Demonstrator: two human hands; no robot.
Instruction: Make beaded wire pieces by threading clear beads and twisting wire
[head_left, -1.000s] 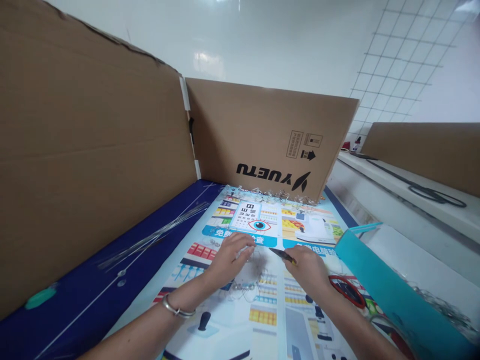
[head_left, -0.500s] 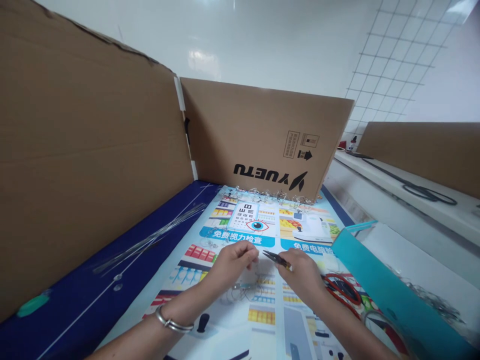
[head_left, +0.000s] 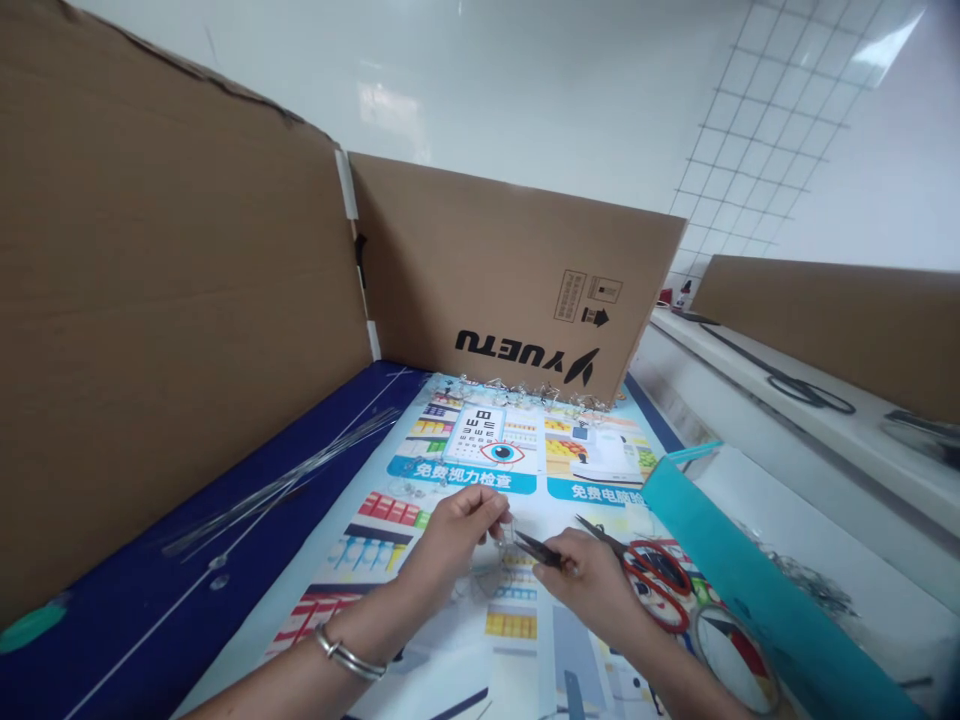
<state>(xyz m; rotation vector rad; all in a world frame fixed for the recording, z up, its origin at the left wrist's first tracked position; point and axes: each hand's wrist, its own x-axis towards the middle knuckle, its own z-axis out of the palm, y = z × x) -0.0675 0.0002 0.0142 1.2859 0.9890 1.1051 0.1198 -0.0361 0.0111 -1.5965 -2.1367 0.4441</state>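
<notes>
My left hand (head_left: pixel 466 528) has its thumb and fingers pinched together over the printed sheet. A thin, clear or silvery bent wire (head_left: pixel 505 530) shows at its fingertips; its full shape is hard to make out. My right hand (head_left: pixel 589 578) grips dark-jawed needle-nose pliers (head_left: pixel 537 548), their tips pointing left at the wire. Whether the jaws touch it I cannot tell. Faint looped wire (head_left: pixel 487 580) hangs or lies below the left fingers. Just beyond my right hand lie red-handled scissors (head_left: pixel 664 565).
Tangled wire pieces (head_left: pixel 540 395) line the foot of the cardboard panel (head_left: pixel 517 260). Long straight wires (head_left: pixel 300 475) lie on the blue cloth at left. A tape roll (head_left: pixel 733 655) and a teal-sided box (head_left: pixel 750 585) holding wire pieces stand at right.
The pliers have come down towards me, with their tips nearer the wire in my left fingers. My left hand stays pinched. The view has turned slightly right.
</notes>
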